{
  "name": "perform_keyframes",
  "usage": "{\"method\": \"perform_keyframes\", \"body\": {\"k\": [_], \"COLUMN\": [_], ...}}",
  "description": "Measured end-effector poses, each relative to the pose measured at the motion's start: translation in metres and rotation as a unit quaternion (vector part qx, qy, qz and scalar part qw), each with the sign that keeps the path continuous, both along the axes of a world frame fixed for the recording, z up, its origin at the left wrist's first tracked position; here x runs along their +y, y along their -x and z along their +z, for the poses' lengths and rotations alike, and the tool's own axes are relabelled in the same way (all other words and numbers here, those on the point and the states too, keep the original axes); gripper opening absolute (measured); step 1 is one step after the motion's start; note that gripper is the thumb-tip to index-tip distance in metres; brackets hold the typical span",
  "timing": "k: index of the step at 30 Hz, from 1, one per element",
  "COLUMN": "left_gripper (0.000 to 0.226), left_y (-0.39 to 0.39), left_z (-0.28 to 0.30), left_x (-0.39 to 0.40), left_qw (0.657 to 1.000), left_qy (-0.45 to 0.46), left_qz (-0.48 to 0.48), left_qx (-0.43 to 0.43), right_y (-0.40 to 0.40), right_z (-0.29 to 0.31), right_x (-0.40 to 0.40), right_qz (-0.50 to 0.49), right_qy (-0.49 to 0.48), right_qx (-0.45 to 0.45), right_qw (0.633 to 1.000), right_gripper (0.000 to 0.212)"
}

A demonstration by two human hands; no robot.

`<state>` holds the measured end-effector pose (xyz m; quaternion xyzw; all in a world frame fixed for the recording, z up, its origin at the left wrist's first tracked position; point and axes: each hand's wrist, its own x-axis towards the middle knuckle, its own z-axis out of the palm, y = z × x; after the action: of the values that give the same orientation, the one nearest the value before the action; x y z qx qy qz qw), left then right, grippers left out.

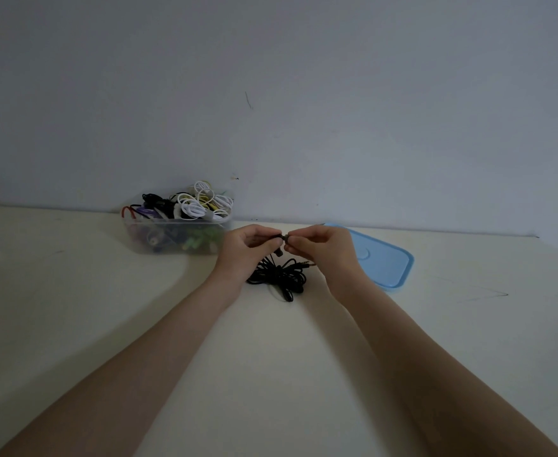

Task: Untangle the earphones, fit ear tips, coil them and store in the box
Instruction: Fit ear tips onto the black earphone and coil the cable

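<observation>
Black earphones (279, 275) lie in a loose tangle on the pale table, with their metal plug pointing right. My left hand (246, 249) pinches one black earbud just above the tangle. My right hand (318, 245) meets it fingertip to fingertip and pinches a small dark ear tip (284, 239) against that earbud. The second earbud hangs just below my fingers. A clear plastic box (175, 234) stands at the back left by the wall.
The box is heaped with several coiled earphones in white, black, green and purple. Its light blue lid (383, 262) lies flat to the right of my right hand. A grey wall rises right behind the table.
</observation>
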<state>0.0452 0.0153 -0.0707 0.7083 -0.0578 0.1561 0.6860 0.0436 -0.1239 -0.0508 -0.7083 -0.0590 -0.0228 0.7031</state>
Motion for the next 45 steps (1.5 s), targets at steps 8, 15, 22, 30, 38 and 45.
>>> {"method": "perform_keyframes", "body": {"k": [8, 15, 22, 30, 38, 45], "left_gripper": [0.015, 0.016, 0.016, 0.018, 0.028, 0.025], "left_y": [0.0009, 0.0002, 0.0004, 0.0012, 0.0026, 0.0024], "left_z": [0.0003, 0.0015, 0.0003, 0.0034, 0.0052, 0.0039], "left_x": [-0.0006, -0.0014, 0.0007, 0.0005, 0.0032, 0.0054], "left_qw": [1.000, 1.000, 1.000, 0.995, 0.996, 0.998], "left_qy": [-0.002, -0.012, -0.010, -0.081, -0.057, -0.008], "left_qz": [-0.004, -0.004, -0.010, 0.005, -0.037, -0.067], "left_qx": [0.000, -0.008, -0.004, -0.064, -0.052, -0.019], "right_y": [-0.0010, 0.0002, -0.0003, -0.0014, -0.0026, -0.0017], "right_z": [-0.0011, -0.0001, 0.0002, 0.0026, 0.0057, 0.0040], "right_x": [-0.0014, -0.0031, -0.0033, -0.0039, -0.0099, -0.0076], "right_qz": [0.013, 0.037, 0.032, 0.038, 0.106, 0.104], "right_qy": [-0.013, -0.051, -0.055, -0.098, -0.203, -0.223], "right_qx": [0.004, 0.008, 0.017, 0.047, 0.138, 0.159], "right_qw": [1.000, 0.998, 0.998, 0.993, 0.964, 0.956], "right_gripper": [0.011, 0.009, 0.008, 0.010, 0.012, 0.013]}}
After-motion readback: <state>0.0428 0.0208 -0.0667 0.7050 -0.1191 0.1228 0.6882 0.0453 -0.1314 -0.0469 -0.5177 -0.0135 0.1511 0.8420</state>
